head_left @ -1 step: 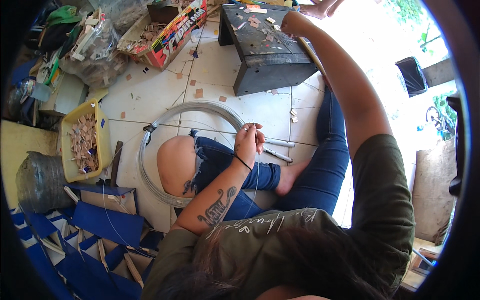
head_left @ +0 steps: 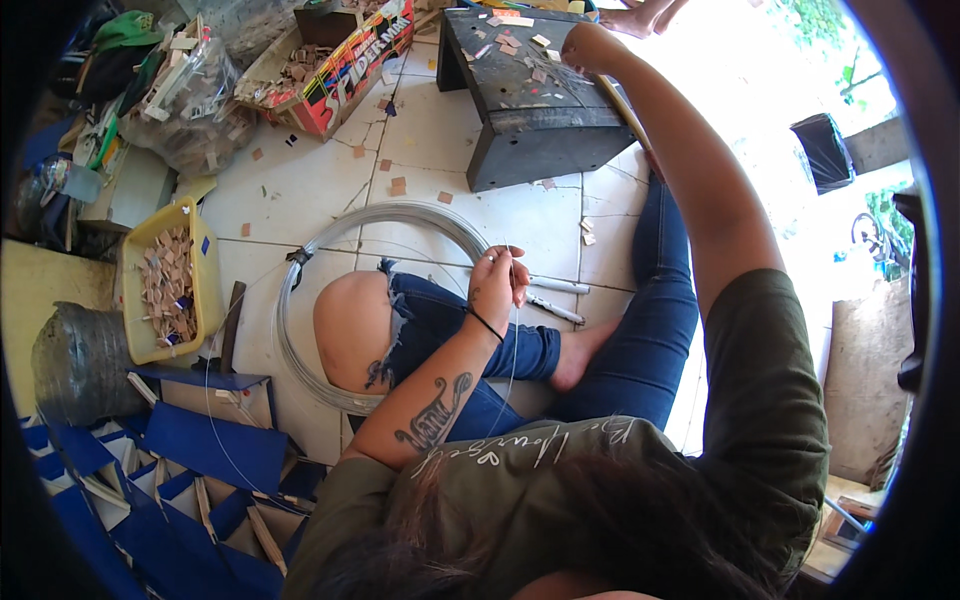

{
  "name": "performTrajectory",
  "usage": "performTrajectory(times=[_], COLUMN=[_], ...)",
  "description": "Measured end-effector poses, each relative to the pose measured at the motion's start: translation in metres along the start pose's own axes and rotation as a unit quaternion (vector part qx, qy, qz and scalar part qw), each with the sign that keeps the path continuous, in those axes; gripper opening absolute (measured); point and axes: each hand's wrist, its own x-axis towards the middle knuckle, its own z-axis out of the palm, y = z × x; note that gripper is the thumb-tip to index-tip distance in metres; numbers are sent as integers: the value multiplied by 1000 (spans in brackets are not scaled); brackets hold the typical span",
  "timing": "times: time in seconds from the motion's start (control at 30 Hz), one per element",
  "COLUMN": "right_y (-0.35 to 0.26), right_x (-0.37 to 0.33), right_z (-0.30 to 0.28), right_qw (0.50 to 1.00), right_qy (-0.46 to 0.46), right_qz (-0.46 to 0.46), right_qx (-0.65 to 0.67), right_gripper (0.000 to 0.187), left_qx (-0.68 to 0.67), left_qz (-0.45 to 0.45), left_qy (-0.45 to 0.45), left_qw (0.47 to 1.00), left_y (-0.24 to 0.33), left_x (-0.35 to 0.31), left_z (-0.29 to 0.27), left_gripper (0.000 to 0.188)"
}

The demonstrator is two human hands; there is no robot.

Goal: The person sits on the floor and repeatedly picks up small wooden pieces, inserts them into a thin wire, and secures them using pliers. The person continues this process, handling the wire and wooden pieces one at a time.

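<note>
Pale floor tiles (head_left: 325,180) spread beneath a seated person, with strong daylight coming in on the right. One thin wire (head_left: 516,345) runs through the left hand (head_left: 498,275), in front of the torso and above the bent legs; its fingers are closed, pinching the strand between thumb and fingertips. To manage such springy stuff well, a light but firm pinch seems best, with the slack let out in a loose curve so that it neither kinks nor whips back toward the face. That forearm slants up from the lower edge, back of the hand upward, while the other arm reaches far forward, nearly straight, placing the right hand (head_left: 592,48) at the far right of a black bench (head_left: 555,150). Those right fingers look curled, but how tightly, and round what if anything, I cannot tell. Near the bare knee (head_left: 350,325) lies a wire coil (head_left: 284,325), bound by a dark tie (head_left: 299,256); farther left are a yellow basin (head_left: 213,270) of small flat pieces (head_left: 165,285) and blue boxes (head_left: 205,445)
</note>
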Motion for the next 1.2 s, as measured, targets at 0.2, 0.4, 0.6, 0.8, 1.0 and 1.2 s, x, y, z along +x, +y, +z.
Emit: performTrajectory(times=[0.2,0.4,0.6,0.8,1.0,1.2], right_y=[-12,-73,-139,-128,-118,-115], right_x=[-36,-201,-292,-286,-286,-301], right_z=[13,98,149,160,157,155], right_qw=[961,933,710,741,819,762], right_qy=[257,-93,-237,-35,39,-15], right_qz=[21,63,138,174,146,109], right_qx=[96,343,648,648,554,638], right_gripper=[25,35,30,30,30,25], left_qx=[19,111,196,308,306,279], left_qz=[12,51,29,-8,-68,-146], left_qy=[-5,43,-34,-76,-120,-103], left_qw=[1000,992,980,948,942,943], left_y=[0,-2,-10,-8,-9,-8], left_x=[1,5,2,-21,-64,-97], left_z=[-2,-4,-2,9,30,30], left_gripper=[15,14,15,24,47,39])
